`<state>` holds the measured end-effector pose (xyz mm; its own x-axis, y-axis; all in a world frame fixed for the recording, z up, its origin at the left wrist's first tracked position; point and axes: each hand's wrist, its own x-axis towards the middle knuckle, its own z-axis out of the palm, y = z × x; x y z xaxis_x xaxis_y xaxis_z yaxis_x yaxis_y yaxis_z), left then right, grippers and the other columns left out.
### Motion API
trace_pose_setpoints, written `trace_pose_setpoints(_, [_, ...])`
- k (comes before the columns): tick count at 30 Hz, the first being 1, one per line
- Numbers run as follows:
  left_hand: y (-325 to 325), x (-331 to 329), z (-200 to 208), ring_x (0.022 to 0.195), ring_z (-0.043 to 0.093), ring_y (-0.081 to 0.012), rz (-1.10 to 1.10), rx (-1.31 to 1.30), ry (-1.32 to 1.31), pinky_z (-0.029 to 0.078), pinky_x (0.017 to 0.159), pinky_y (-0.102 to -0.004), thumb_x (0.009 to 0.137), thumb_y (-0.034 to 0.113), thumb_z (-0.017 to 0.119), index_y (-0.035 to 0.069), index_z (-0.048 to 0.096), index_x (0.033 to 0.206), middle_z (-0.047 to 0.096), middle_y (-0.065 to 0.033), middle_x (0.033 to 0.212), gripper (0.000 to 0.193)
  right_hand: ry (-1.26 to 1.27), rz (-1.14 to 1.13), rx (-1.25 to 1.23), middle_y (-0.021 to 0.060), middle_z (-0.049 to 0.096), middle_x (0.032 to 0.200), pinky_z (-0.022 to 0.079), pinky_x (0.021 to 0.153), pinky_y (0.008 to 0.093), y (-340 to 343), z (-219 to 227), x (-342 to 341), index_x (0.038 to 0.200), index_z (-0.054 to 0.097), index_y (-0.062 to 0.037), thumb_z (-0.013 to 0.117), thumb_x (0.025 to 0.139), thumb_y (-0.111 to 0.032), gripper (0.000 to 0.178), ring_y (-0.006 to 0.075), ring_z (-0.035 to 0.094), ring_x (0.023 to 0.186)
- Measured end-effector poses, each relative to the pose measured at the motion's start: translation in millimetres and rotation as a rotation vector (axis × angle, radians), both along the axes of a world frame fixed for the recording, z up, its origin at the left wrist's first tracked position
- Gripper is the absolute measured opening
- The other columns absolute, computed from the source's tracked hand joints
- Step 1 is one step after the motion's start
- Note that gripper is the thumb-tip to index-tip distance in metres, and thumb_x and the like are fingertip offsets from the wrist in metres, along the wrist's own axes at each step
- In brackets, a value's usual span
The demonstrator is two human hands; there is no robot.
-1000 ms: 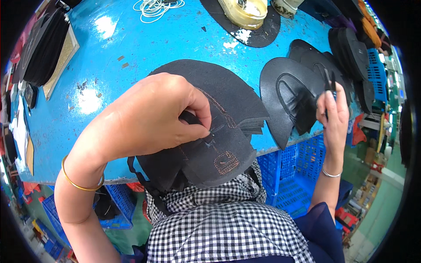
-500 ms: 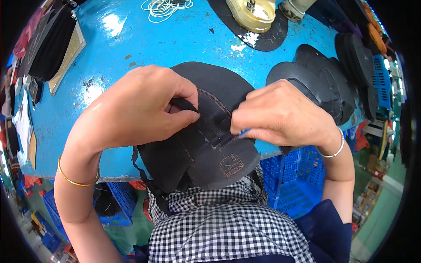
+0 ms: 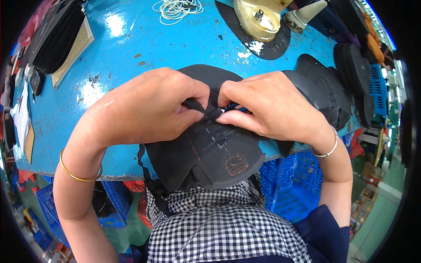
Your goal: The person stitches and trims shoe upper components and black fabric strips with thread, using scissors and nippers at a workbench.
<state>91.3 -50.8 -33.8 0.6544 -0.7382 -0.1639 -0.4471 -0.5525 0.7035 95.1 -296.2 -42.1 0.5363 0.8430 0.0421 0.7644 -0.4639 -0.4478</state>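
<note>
A black panel with orange stitching lies half on the table edge and half over my lap. On its front is a small stitched patch. My left hand is closed in a pinch on a black strip raised above the panel. Right beside it, my right hand grips a thin blue pen-like tool, its pale tip close to my left fingertips. My right finger and thumb also press near the strip's end, and my fingers hide part of the tool.
On the blue table sit a cream glue pot, a coil of white cord and black pieces at right. Stacked black panels stand at far left. Blue crates are below the edge.
My right hand has moved left and slightly up, bringing the blue tool to the black strip beside my left fingers. The left hand keeps its pinch, shifted slightly to the right.
</note>
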Motion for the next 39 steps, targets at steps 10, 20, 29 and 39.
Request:
trace_pose_setpoints(10, [20.2,-9.8,19.6,0.070,0.045,-0.0020,0.449,-0.288,0.286,0.034,0.060,-0.0213,0.091,0.010,0.067,0.002,0.065,0.090,0.055,0.0050,0.076,0.009,-0.290,-0.001,-0.003,0.0126,0.064,0.086,0.046,0.048,0.0303,17.0,12.8,-64.6,0.086,0.061,-0.0054,0.068,0.085,-0.024,0.020,0.0195,0.062,0.059])
trace_pose_setpoints(20, [68.1,-19.4,26.0,0.061,0.042,0.0015,0.703,-0.427,0.007,0.026,0.052,-0.0174,0.102,0.018,0.060,-0.001,0.072,0.104,0.057,0.0043,0.072,0.022,-0.375,-0.209,-0.035,0.0336,0.070,0.109,0.045,0.040,0.0259,36.0,-11.3,-99.3,0.089,0.063,0.0029,0.064,0.081,-0.012,0.016,0.0113,0.057,0.049])
trace_pose_setpoints(29, [26.6,-28.8,43.9,0.060,0.057,-0.0038,0.576,-0.454,0.242,0.036,0.055,-0.0178,0.096,0.005,0.061,0.003,0.053,0.093,0.066,-0.0043,0.073,0.009,0.319,-0.802,0.540,0.0074,0.073,0.092,0.054,0.067,0.0339,-29.4,10.5,-57.2,0.108,0.066,-0.0032,0.069,0.090,-0.020,0.024,0.0207,0.072,0.078])
trace_pose_setpoints(39, [-6.3,-4.6,11.0,0.074,0.070,-0.0155,-0.020,-0.103,0.303,0.054,0.070,-0.0287,0.079,0.010,0.082,0.003,0.077,0.087,0.075,-0.0060,0.081,0.012,0.351,-1.313,0.885,0.0060,0.066,0.104,0.040,0.053,0.0206,-229.3,-33.1,-102.1,0.124,0.055,-0.0002,0.049,0.107,-0.018,0.025,0.0052,0.052,0.062])
